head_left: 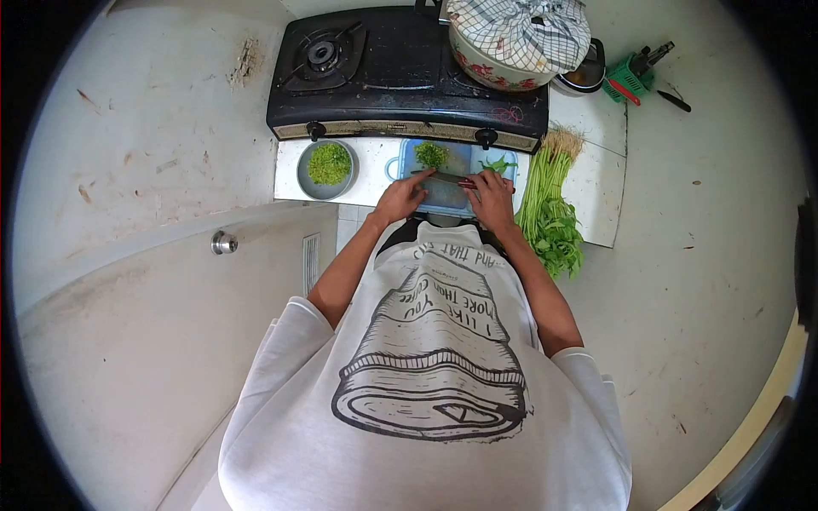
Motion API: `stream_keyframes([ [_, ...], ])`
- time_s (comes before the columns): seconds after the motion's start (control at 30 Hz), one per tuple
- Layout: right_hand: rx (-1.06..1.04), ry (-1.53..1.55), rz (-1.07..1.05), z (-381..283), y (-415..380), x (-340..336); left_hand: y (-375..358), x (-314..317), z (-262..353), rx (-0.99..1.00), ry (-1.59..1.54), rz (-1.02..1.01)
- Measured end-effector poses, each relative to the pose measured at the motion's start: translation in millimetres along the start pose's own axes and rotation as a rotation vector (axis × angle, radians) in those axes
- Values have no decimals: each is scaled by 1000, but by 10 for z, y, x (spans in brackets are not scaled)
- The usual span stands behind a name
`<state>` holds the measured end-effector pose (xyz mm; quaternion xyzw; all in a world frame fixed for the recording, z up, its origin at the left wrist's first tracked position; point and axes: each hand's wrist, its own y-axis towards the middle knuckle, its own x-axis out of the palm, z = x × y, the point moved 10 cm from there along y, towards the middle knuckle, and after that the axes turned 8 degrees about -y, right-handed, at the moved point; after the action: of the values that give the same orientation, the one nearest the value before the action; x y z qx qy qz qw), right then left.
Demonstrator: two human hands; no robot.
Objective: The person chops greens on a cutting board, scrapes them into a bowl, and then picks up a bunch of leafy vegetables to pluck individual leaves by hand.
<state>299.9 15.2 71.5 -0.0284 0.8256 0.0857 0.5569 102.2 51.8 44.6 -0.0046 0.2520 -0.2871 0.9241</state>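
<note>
A knife (452, 178) with a reddish handle lies across the blue cutting board (436, 205), its blade pointing left. My right hand (492, 202) is closed around the handle. My left hand (400, 198) is at the board's left side, index finger stretched to the blade's tip and thumb apart from it; whether it presses the blade is too small to tell. Behind the blade sits a small heap of chopped greens (431, 154). A few green leaves (497, 165) rest at the board's right, just beyond my right hand. Left of the board, a grey bowl (304, 181) holds finely chopped greens (328, 163).
A bunch of leafy stalks (550, 200) lies right of the board, hanging over the counter (603, 200) edge. Behind stands a black gas stove (400, 81) with a cloth-covered flowered pot (490, 68). A dark-handled pot (588, 75) and a green basket of utensils (632, 78) stand farther right.
</note>
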Motion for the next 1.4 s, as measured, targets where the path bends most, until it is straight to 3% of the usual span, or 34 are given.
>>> stream_keyframes([
  [0.13,62,43,-38,92,64,12,79,-138,-332,-120,14,112],
  [0.2,141,221,-67,182,91,69,48,-251,-297,-138,-42,229],
  [0.3,220,473,-135,251,82,190,-58,-192,-185,-191,-142,218],
  [0.53,436,846,-301,347,-130,590,-180,305,283,-65,57,-143],
  [0.73,498,850,-200,599,-312,571,-145,158,-71,-78,126,4],
  [0.87,636,856,-163,850,-606,485,-71,100,-125,-169,105,-74],
  [1.2,824,904,76,1119,-1392,-112,671,532,376,221,233,-287],
  [1.4,957,892,268,1093,-1776,-268,1045,1092,700,430,369,-538],
])
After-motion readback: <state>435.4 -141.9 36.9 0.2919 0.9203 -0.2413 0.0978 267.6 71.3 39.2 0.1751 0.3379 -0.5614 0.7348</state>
